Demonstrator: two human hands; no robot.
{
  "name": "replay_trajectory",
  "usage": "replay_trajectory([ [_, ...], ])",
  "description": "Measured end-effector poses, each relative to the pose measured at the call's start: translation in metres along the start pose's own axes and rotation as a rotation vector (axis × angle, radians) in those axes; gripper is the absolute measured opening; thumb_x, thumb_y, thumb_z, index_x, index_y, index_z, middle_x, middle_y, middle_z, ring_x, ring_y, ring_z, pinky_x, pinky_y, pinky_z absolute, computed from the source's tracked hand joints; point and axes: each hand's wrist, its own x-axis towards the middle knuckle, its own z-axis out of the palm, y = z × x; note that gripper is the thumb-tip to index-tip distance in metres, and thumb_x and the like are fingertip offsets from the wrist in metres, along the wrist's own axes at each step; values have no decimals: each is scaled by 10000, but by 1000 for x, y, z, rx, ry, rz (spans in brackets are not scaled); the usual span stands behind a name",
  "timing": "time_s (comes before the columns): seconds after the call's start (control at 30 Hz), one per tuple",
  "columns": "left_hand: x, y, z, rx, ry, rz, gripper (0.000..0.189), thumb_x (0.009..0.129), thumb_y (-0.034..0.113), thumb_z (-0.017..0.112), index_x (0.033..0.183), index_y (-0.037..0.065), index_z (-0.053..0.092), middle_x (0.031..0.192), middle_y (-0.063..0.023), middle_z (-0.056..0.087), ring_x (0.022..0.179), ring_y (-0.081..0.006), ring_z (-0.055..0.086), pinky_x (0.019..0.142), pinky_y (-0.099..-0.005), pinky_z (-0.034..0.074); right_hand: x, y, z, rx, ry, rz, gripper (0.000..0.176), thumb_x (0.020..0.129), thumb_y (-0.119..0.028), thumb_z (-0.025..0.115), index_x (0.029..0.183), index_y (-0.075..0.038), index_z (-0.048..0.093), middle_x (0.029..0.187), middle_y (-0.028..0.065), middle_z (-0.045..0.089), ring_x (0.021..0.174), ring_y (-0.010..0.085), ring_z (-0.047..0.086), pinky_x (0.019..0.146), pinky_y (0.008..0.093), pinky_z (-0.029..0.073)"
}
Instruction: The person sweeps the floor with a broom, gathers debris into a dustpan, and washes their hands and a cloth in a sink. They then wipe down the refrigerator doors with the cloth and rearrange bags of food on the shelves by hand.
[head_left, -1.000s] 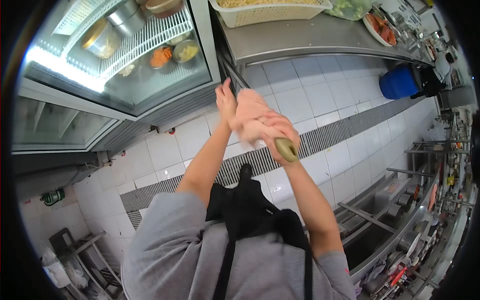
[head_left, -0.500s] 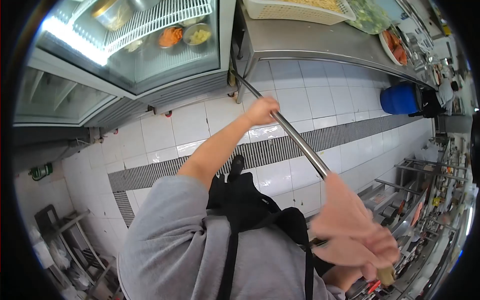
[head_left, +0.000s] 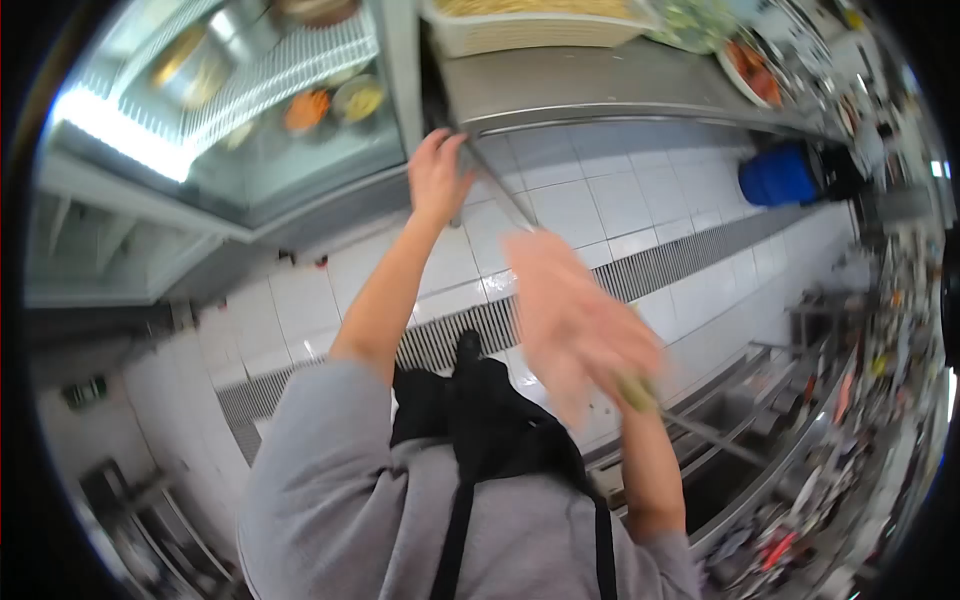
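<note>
A metal pole (head_left: 503, 187) runs from the gap between the glass-door fridge and the steel table down to a pink cloth (head_left: 565, 310). My left hand (head_left: 438, 178) is raised beside the pole's far end, near the fridge edge, fingers apart; whether a fingertip touches the pole is unclear. Blurred by motion, my right hand (head_left: 622, 372) holds the cloth, which covers the near part of the pole. An olive-green piece (head_left: 636, 391) shows at the right hand; its link to the pole is hidden.
On the steel table (head_left: 570, 78) stand a white basket (head_left: 540, 33) of pale strips, bagged greens and a plate of reddish food (head_left: 752, 72). A fridge (head_left: 320, 190) is at upper left. A blue barrel (head_left: 778, 177) stands beyond. Racks and a sink line the right. A floor drain (head_left: 655, 263) crosses the tiles.
My left hand has let go of the pole and moved up and left, towards the fridge. My right hand and the cloth have moved up and left along the pole. The view has shifted slightly.
</note>
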Motion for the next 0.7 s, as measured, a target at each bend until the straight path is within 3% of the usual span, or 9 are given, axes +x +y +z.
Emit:
replay_trajectory([
  [0.03,-14,3,-4,48,0,-42,531,544,80,679,1043,95,498,1085,-139,462,1006,-313,447,825,-395,379,28,18,24,258,-252,37,256,668,-108,655,899,-26,581,966,91,545,972,269,534,796,320,445],
  [0.23,-86,-10,-19,60,-218,-122,602,574,104,695,1118,97,438,1114,-133,436,1052,-312,409,869,-407,334,11,23,47,334,-129,267,211,583,-5,681,736,-3,536,813,122,569,832,289,572,743,347,456],
  [0.27,-82,-6,-22,61,-256,-107,605,578,98,691,1125,99,432,1123,-130,431,1054,-311,408,870,-400,336,-4,28,33,368,-14,210,215,634,20,615,844,2,571,970,134,574,828,285,572,771,323,444],
  [0.37,-60,16,-17,-106,-310,114,609,580,92,688,1130,101,428,1142,-122,424,1055,-303,407,867,-386,341,68,-67,-24,121,-401,770,299,689,51,518,976,-5,579,1165,108,509,827,253,577,782,265,437],
  [0.47,-48,49,-5,-276,-507,184,507,557,106,701,1023,86,502,1103,-112,479,1049,-308,427,898,-369,341,26,-115,-88,-291,-145,437,53,763,-12,512,774,-63,517,985,31,591,573,85,522,630,231,461],
  [0.5,-51,52,6,-349,-512,290,402,569,132,702,929,85,528,1006,-103,516,993,-299,461,850,-363,366,48,-122,-74,-35,622,252,245,774,-104,565,623,-99,372,641,14,487,507,105,470,592,292,469],
  [0.57,-73,54,32,-505,-664,322,261,558,196,696,726,85,529,781,-88,551,825,-290,518,712,-370,404,66,-165,-138,-162,242,506,372,739,-324,626,656,-89,350,560,-4,360,469,118,427,511,263,431],
  [0.63,-100,72,46,-542,-770,246,271,561,274,668,562,88,472,584,-82,519,629,-297,527,560,-393,407,88,-163,-196,234,-281,216,343,776,-359,529,683,-94,334,606,-2,348,509,125,396,549,284,393],
  [0.7,-113,97,43,-555,-681,263,411,656,341,635,470,85,372,449,-85,411,463,-302,455,438,-385,356,98,-167,-188,251,-151,273,328,775,-353,511,688,-93,330,613,0,343,519,126,389,556,285,382],
])
